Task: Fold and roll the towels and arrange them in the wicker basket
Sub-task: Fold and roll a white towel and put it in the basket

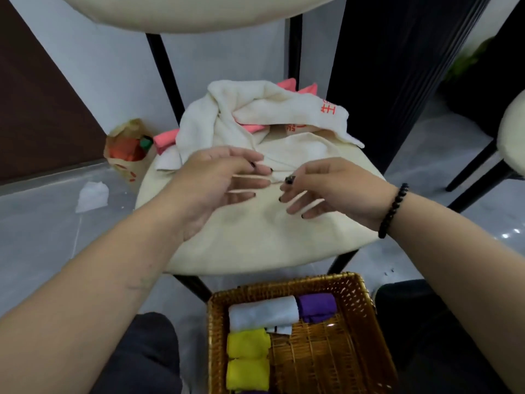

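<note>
The near half of the round cream tabletop (255, 237) lies bare, giving open room under and around the left hand (216, 180) and the right hand (326, 189), which hover just apart above it. The far half is blocked by a heap of cream towels (255, 115) with pink towels (167, 139) poking out beneath. Below the tabletop's near edge, the wicker basket (366, 302) has its left side filled by a white roll (264, 312), a purple roll (318, 307) and two yellow rolls (248, 359); its right side shows bare weave. Black legs (164, 66) rise behind the heap, under another cream surface (199, 12) overhead.
</note>
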The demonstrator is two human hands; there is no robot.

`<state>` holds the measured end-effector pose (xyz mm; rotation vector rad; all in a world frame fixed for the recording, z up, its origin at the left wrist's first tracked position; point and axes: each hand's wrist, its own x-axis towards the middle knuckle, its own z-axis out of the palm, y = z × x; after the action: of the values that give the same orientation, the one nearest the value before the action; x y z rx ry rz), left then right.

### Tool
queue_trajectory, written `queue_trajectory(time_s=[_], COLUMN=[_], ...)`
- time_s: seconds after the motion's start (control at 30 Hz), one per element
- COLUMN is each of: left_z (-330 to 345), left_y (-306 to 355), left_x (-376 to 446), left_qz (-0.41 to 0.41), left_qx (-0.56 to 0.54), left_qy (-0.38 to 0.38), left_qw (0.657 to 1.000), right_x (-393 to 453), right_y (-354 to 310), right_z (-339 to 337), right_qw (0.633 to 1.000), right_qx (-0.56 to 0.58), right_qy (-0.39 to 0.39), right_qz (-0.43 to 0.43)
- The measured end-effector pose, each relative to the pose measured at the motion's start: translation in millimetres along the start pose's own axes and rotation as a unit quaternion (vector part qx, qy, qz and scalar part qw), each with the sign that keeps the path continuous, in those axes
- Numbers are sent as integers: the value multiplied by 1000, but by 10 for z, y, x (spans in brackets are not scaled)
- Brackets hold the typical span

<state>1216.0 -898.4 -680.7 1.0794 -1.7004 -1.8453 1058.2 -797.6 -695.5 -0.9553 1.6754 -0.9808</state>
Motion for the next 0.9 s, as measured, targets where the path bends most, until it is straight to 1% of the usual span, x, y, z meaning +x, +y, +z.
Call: queue_trajectory(time_s=[0.07, 0.13, 0.17, 0.2, 0.23, 0.27, 0.3, 0.33, 0.4, 0.43, 0.5, 0.53, 0.6, 0.67, 0.73, 0.77, 0.83, 0.9], left_z=[-147, -289, -358, -418, -485, -544, -592, -632, -677, -689, -703, -699, -661, -591, -486, -445, -387, -315], left_y=[70, 93, 72, 39, -12, -59, -99, -133, -203, -226, -246, -239, -206, -172, -134, -130, -129, -146], left_x=[195, 388, 489, 577, 664, 725, 764, 783, 802, 806, 808, 787, 715, 610, 467, 399, 262, 121], left_qz=[33, 67, 86, 99, 98, 86, 71, 55, 51, 59, 78, 82, 80, 91, 95, 91, 85, 79], left_qx=[-2, 41, 91, 159, 228, 282, 312, 321, 315, 302, 264, 253, 246, 238, 218, 212, 229, 256], left_qy=[66, 138, 184, 230, 266, 278, 271, 257, 241, 238, 229, 221, 198, 160, 98, 57, -40, -143], left_qw=[997, 987, 975, 955, 931, 914, 908, 910, 917, 921, 933, 938, 945, 954, 966, 971, 969, 953], right_x=[158, 316, 396, 467, 533, 601, 668, 727, 786, 794, 769, 734, 628, 502, 393, 340, 271, 259], right_y=[-21, 10, 35, 60, 88, 123, 164, 204, 245, 250, 237, 214, 134, 42, -3, -16, -25, -11], right_z=[-23, -38, -39, -38, -34, -29, -24, -17, 15, 25, 19, 11, -18, -61, -118, -146, -182, -186], right_qw=[998, 988, 975, 957, 938, 924, 913, 905, 892, 886, 871, 869, 884, 900, 915, 926, 956, 982], right_qx=[14, -22, -68, -123, -179, -235, -290, -341, -407, -420, -437, -438, -423, -415, -396, -371, -288, -175], right_qy=[58, 139, 187, 226, 249, 249, 231, 204, 169, 171, 191, 190, 147, 75, 17, 5, 14, 59], right_qz=[-24, -66, -100, -135, -161, -172, -168, -149, -101, -94, -119, -133, -132, -108, -80, -68, -57, -46])
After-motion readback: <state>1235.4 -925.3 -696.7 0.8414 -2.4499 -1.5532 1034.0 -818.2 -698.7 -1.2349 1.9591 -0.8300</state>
